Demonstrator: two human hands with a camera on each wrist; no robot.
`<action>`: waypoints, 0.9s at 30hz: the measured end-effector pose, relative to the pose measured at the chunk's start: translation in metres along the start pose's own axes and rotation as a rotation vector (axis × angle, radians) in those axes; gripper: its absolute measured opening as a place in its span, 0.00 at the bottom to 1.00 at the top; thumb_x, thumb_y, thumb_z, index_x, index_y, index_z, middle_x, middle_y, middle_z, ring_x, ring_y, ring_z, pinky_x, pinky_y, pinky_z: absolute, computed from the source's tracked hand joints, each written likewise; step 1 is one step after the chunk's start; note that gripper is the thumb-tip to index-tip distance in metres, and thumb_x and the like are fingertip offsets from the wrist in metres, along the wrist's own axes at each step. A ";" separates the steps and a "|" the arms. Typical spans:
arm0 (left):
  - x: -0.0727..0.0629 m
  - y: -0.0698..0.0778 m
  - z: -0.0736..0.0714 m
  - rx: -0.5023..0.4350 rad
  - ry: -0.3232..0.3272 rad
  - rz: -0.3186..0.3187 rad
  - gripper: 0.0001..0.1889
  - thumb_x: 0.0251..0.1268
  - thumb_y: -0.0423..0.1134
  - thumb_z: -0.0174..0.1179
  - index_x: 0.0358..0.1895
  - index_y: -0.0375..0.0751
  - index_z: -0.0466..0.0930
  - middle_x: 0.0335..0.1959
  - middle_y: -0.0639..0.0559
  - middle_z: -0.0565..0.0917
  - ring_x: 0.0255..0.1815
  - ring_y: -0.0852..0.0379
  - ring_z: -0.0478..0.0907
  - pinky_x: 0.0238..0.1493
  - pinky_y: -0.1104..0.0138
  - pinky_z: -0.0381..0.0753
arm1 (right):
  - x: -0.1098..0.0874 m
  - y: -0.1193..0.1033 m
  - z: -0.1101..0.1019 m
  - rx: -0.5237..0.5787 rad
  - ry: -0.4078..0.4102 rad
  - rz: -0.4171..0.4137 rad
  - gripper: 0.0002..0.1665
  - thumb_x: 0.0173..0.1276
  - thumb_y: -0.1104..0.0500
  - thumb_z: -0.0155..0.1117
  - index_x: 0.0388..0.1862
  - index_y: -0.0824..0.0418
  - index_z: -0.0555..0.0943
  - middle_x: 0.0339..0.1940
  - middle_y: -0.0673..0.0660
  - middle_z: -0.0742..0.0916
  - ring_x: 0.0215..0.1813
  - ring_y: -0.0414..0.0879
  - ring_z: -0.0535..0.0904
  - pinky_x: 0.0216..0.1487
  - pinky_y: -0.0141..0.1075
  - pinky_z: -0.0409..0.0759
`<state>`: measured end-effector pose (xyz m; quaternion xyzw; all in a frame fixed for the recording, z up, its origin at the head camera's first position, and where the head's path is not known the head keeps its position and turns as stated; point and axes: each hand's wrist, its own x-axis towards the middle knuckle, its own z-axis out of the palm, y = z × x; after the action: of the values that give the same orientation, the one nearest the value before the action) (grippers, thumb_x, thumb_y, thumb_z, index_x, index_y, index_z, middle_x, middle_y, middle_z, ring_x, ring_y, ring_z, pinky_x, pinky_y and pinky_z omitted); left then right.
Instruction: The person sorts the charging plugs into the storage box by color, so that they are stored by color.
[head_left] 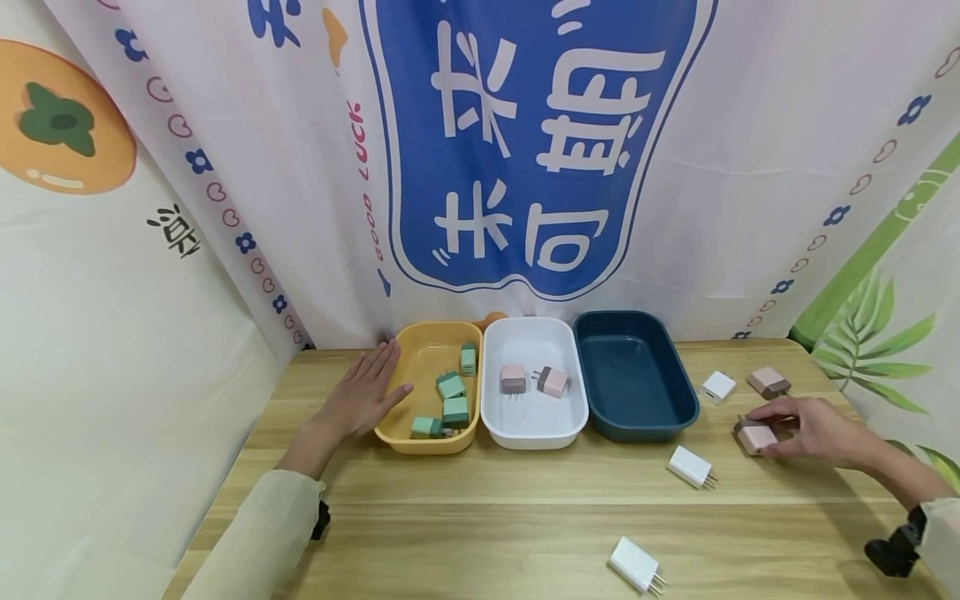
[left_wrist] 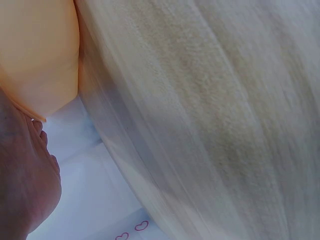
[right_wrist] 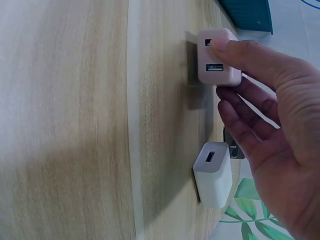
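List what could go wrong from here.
The pink charger could slip from the right hand, since the thumb and fingers appear to pinch it lightly. It might also end up in the dark blue tray, which sits closer than the white tray with two other pink chargers. The left hand, at the rim of the yellow tray, might nudge that tray sideways.

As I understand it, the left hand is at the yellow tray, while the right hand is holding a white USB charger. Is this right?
Not entirely: the right hand is holding a pink USB charger, not a white one, as the right wrist view shows. The left hand is indeed at the yellow tray.
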<state>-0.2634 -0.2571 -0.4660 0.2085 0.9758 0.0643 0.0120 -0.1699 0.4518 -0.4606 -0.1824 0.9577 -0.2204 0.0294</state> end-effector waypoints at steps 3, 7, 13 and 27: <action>0.000 0.000 0.000 -0.001 0.002 0.001 0.44 0.86 0.65 0.32 0.87 0.34 0.36 0.89 0.40 0.40 0.89 0.39 0.39 0.87 0.44 0.38 | 0.000 -0.002 -0.002 -0.016 0.026 0.015 0.31 0.49 0.52 0.90 0.52 0.62 0.90 0.49 0.63 0.91 0.42 0.32 0.79 0.39 0.30 0.81; 0.000 -0.001 0.001 0.000 0.010 0.000 0.45 0.86 0.65 0.32 0.87 0.34 0.37 0.89 0.39 0.41 0.89 0.39 0.39 0.86 0.43 0.39 | 0.000 -0.004 -0.004 -0.017 0.059 0.033 0.32 0.50 0.52 0.90 0.52 0.62 0.90 0.49 0.65 0.91 0.40 0.31 0.78 0.36 0.30 0.80; -0.001 0.000 0.002 -0.001 0.014 0.001 0.44 0.86 0.65 0.33 0.87 0.34 0.37 0.89 0.39 0.41 0.89 0.38 0.40 0.86 0.43 0.40 | 0.000 -0.007 -0.006 0.013 0.130 -0.026 0.30 0.48 0.55 0.90 0.51 0.63 0.91 0.48 0.66 0.90 0.40 0.26 0.78 0.36 0.29 0.83; -0.001 -0.001 0.002 -0.004 0.016 -0.004 0.44 0.86 0.65 0.31 0.87 0.34 0.36 0.89 0.39 0.41 0.89 0.39 0.38 0.86 0.42 0.40 | 0.012 -0.021 -0.018 0.088 0.200 -0.121 0.30 0.50 0.65 0.88 0.54 0.68 0.89 0.51 0.71 0.89 0.49 0.20 0.75 0.38 0.26 0.83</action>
<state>-0.2630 -0.2578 -0.4682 0.2058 0.9762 0.0679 0.0045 -0.1762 0.4373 -0.4351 -0.2155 0.9325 -0.2808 -0.0716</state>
